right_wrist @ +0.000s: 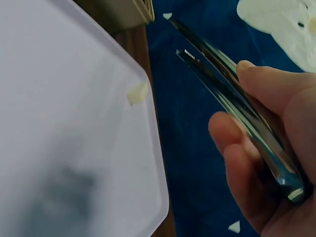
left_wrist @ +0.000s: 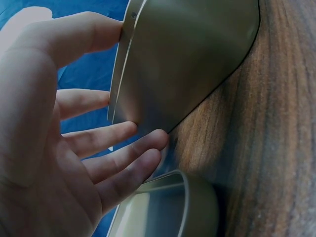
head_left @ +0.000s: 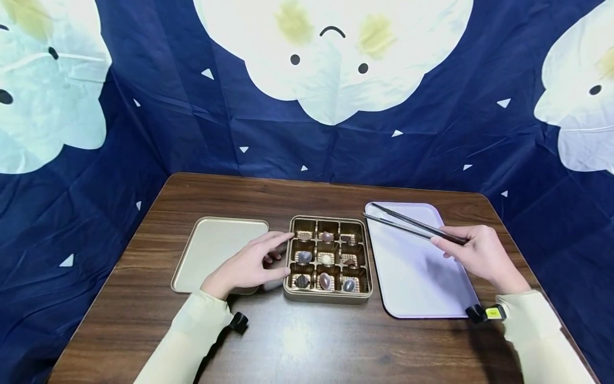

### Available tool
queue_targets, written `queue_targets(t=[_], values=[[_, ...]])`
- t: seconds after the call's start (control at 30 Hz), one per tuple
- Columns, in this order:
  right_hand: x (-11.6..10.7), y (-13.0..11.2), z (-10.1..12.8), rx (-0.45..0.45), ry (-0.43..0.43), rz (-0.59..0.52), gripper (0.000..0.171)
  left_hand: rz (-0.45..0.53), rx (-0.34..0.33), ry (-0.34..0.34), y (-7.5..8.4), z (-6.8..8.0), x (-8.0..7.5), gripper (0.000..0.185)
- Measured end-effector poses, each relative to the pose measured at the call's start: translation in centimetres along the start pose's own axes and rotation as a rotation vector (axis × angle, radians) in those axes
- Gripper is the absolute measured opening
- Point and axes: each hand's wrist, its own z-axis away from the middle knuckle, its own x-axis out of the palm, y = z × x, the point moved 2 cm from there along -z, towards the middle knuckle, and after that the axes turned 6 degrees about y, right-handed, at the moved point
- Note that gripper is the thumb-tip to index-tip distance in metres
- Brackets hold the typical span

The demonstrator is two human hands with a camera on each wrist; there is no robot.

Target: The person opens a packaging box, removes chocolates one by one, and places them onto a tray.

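Note:
A gold tin box (head_left: 328,296) with brown paper cups holds several chocolates (head_left: 326,259); some cups look empty. My left hand (head_left: 268,260) rests against the box's left wall with fingers straight, and its fingertips (left_wrist: 148,140) touch the metal side (left_wrist: 187,64). My right hand (head_left: 472,253) grips a pair of long dark metal tongs (head_left: 412,224) near their back end. The tongs (right_wrist: 222,84) point left over the far corner of a lilac tray (head_left: 417,277), close to the box's far right corner. Their tips stand slightly apart with nothing between them.
The box's gold lid (head_left: 213,250) lies flat to the left of the box, partly under my left wrist, and shows as the lid (left_wrist: 163,210) below my fingers. The lilac tray (right_wrist: 64,123) is bare. A blue printed cloth hangs behind and beside the wooden table (head_left: 307,341).

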Motion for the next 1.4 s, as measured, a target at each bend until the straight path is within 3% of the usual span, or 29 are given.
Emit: queue_targets(t=[0.33,0.6,1.4], values=[[1.1,-4.0,-0.3,-0.137,-0.071,-0.045,0.023,0.002,-0.007,-0.006,0.0,0.0,0.0,0.083],[2.4,-4.8,-0.6,-0.226,-0.096,-0.087,0.015,-0.003,0.004,-0.005,0.1,-0.1,0.0,0.083],[3.6,-6.4,-2.2,-0.298,-0.191,-0.045,0.010,0.074,-0.009,-0.011,-0.1,0.2,-0.7,0.086]])
